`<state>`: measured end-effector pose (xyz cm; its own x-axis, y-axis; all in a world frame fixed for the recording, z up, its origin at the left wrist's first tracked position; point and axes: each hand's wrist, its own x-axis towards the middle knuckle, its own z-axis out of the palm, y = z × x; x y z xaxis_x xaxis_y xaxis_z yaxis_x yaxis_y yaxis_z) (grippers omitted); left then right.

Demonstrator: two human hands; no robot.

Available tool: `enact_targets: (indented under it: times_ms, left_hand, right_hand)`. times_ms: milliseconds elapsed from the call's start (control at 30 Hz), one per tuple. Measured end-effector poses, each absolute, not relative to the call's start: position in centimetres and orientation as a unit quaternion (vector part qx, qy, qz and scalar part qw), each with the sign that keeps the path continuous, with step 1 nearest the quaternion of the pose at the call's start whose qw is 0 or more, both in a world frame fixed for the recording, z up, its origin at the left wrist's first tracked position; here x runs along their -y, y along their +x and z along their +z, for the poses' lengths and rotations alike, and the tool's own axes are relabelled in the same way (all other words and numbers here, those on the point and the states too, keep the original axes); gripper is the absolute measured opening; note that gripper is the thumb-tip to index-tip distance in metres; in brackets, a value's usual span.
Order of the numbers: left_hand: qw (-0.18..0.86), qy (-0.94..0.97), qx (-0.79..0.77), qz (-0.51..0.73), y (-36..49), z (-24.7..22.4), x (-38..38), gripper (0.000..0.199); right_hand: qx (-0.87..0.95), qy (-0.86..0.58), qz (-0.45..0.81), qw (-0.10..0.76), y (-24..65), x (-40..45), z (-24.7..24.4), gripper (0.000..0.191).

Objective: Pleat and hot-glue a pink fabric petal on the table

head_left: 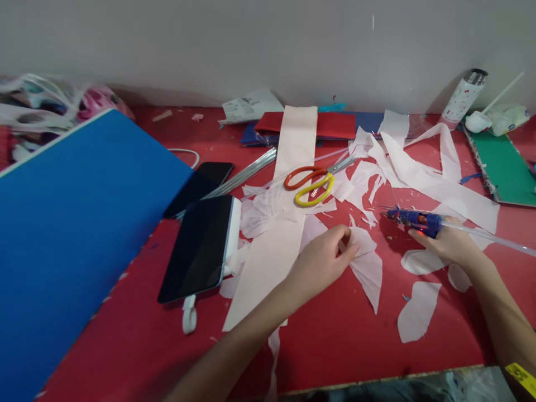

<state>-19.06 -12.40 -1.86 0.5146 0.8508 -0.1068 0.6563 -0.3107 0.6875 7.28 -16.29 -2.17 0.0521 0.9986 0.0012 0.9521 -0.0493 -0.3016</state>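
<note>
My left hand [320, 262] pinches the edge of a pale pink paper cutout [366, 268] between thumb and fingers, low on the red table [335, 346]. My right hand [448, 243] grips a blue hot glue gun [414, 220], whose tip points left and whose long clear glue stick [494, 238] runs off to the right. A long pale pink strip [268, 279] lies left of my left hand. Orange-and-yellow-handled scissors [312, 184] rest on scattered pink offcuts [435, 190] above my hands.
A large blue board [75, 240] tilts in from the left, partly above a black tablet [196, 251] and a black phone [201, 187]. Metal rods [243, 173], stacked red and blue sheets [330, 125], a patterned bottle [463, 100] and a green board [505, 167] lie beyond. A white wall closes the back.
</note>
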Motion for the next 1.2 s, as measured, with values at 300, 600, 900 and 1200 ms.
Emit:
enact_targets:
  times_ms: [300,600,900,1200]
  left_hand:
    - [0.386,0.767,-0.496,0.129,-19.09,-1.82,12.09,0.017]
    - [0.32,0.835,-0.438,0.092,-19.56,-2.12,11.76,0.036]
    - [0.276,0.865,-0.417,0.037,-19.69,-2.37,11.75,0.036]
    - [0.273,0.863,-0.423,0.033,-19.53,-2.13,11.83,0.035]
  right_hand:
    - [0.682,-0.716,0.101,0.11,7.37,16.28,-2.41,0.039]
    - [0.68,-0.716,0.107,0.118,7.32,16.28,-2.3,0.036]
    - [0.676,-0.716,0.127,0.118,7.19,16.32,-1.94,0.033]
    - [0.67,-0.722,0.129,0.12,7.09,16.35,-1.95,0.035]
